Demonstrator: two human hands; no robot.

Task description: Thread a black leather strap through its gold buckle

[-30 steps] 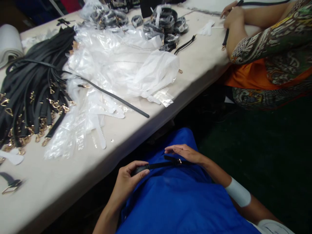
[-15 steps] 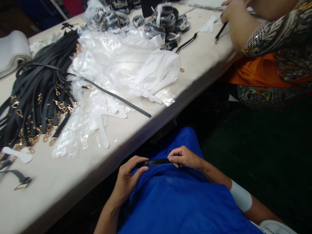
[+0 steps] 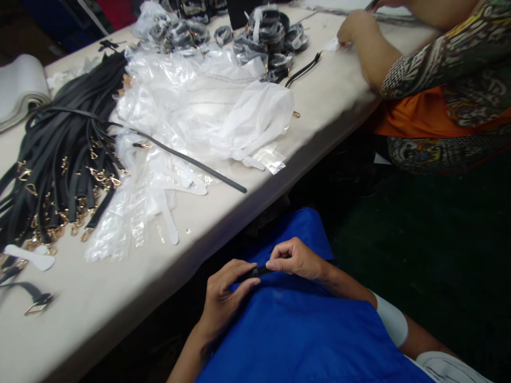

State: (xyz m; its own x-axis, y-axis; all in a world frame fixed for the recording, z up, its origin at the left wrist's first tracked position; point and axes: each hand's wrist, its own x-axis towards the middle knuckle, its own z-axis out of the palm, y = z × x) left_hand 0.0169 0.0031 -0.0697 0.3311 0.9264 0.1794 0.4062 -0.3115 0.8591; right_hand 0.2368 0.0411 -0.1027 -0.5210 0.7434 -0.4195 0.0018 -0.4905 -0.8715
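Seated person's lap, at the near edge of a long cream table [image 3: 99, 276], is covered by bright blue cloth [image 3: 287, 330]. Short black strap [image 3: 255, 272] sits just above the cloth, w/ only a small length showing btw the hands. L hand [image 3: 225, 298] grasps one side, fingers curled over it; R hand [image 3: 297, 260] pinches the other side w/ thumb and fingertips. Neither hand has released it. Both are off the table, beyond its near edge.

Risk: the strap is held only at the fingertips, so a loose pinch could drop it off the cloth into the dark gap under the table. Long black strap [image 3: 191, 162] lies across the bags, w/ one end near the table edge; a brushing sleeve could knock it off.

Containers: clear plastic bags [image 3: 271, 34] at the far edge hold coiled black straps. A loose heap of clear plastic bags [image 3: 255, 122] mid-table has white toothed plastic strips [image 3: 171, 223] in and around it. Bundled black straps w/ gold-tone clips [image 3: 59, 159] lie by the left end. Co-worker's hand [image 3: 355, 26], at the far right corner, touches a white plastic piece [image 3: 331, 45].
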